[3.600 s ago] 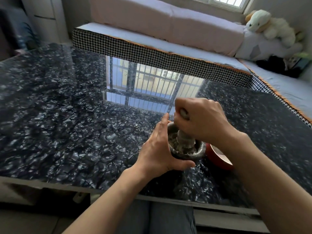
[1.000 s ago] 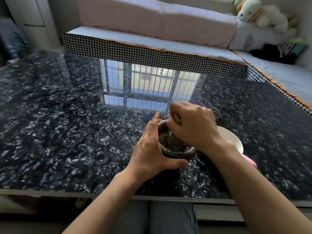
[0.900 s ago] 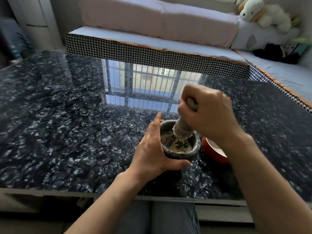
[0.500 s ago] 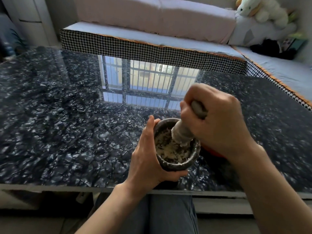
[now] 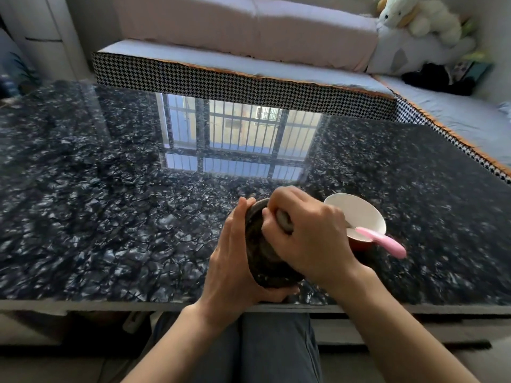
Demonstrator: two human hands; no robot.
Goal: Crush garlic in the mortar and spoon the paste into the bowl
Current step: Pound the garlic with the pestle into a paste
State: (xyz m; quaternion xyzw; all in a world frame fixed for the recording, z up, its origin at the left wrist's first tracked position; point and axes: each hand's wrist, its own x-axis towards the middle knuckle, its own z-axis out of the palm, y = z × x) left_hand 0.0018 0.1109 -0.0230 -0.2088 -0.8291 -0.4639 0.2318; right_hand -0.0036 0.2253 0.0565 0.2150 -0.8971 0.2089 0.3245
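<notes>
Hands are meeting at the mortar point(image 5: 265, 272), which is sitting near the table's point(image 5: 110, 217) 6 o'clock edge. The left hand point(image 5: 235, 261) is wrapping the mortar's 9 o'clock side, thumb curling under. The right hand point(image 5: 309, 233) is gripping the pestle point(image 5: 284, 221) in a fist, covering the mortar's inside. A bowl point(image 5: 356, 211) is standing just beside, at 2 o'clock, holding a pink spoon point(image 5: 381, 240).

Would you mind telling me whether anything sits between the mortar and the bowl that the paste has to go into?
No separate object does. The bowl stands just right of the mortar, with only the right hand gripping the pestle across the gap. The pink-handled spoon already rests in the bowl.
</notes>
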